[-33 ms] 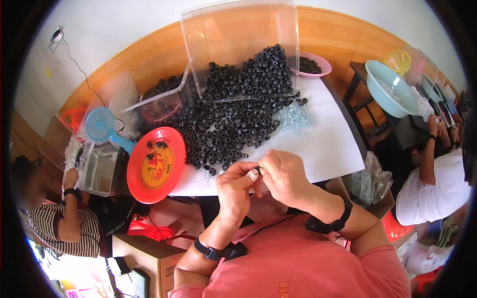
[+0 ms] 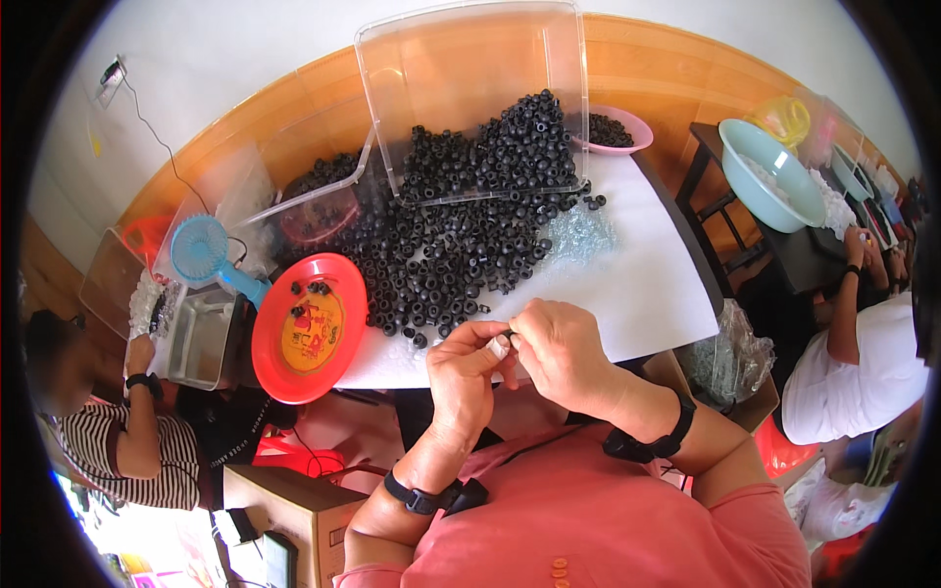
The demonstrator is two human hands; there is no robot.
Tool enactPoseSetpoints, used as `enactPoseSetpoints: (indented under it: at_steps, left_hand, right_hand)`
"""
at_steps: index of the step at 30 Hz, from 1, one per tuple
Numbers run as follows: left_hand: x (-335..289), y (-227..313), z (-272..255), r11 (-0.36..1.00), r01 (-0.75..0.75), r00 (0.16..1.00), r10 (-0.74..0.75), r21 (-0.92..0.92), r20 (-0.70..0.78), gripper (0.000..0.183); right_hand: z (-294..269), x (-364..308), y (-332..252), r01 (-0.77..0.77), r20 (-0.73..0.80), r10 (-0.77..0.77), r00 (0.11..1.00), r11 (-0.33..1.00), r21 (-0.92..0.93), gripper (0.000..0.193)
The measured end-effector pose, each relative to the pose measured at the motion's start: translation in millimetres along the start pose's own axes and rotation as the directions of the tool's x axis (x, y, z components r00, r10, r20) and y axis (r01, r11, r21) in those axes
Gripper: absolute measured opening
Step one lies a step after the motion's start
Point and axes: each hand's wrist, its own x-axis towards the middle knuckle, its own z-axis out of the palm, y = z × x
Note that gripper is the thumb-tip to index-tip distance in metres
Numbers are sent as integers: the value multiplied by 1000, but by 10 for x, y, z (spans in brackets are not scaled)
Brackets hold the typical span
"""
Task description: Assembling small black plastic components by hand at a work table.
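Note:
My left hand (image 2: pixel 464 367) and my right hand (image 2: pixel 561 351) meet over the front edge of the white-covered table (image 2: pixel 642 294). Between their fingertips is a small black part (image 2: pixel 509 333), mostly hidden; both hands pinch it. White wrapping covers the tip of my left thumb. Just beyond my hands spreads a large heap of small black hollow parts (image 2: pixel 446 255). It spills from a clear plastic bin (image 2: pixel 470 73) tipped on its side. Right of the heap lies a patch of tiny clear pieces (image 2: pixel 580 237). A red plate (image 2: pixel 268 343) to the left holds a few black parts.
A blue handheld fan (image 2: pixel 199 250) and a metal tray (image 2: pixel 201 338) are at the left, near a person in a striped shirt (image 2: pixel 147 461). At the back stands a pink bowl (image 2: pixel 639 129) of dark parts. On the right are a light-blue basin (image 2: pixel 774 181) and another person's white sleeve (image 2: pixel 843 377).

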Motion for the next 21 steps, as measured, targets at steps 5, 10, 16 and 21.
enactPoseSetpoints:
  at_steps: [5, 10, 16, 21]
  left_hand:
    - [-6, 26, 71, 1000, -15, 999, 16, 13, -36, 12]
    - [2, -33, 193, 998, -27, 991, 35, 57, -130, 12]
    - [-32, 91, 165, 976, 73, 997, -67, 204, -35, 15]
    - [28, 66, 146, 949, 70, 997, -71, 307, -9, 16]
  right_hand:
    - [23, -81, -64, -50, 7, 50, 999, 999, -7, 23]
    - [211, -126, 21, -93, -154, 80, 985, 992, -81, 25]
    - [21, -59, 129, -37, -108, 24, 994, 992, -122, 26]
    - [30, -102, 109, -31, -63, 23, 998, 991, -128, 27]
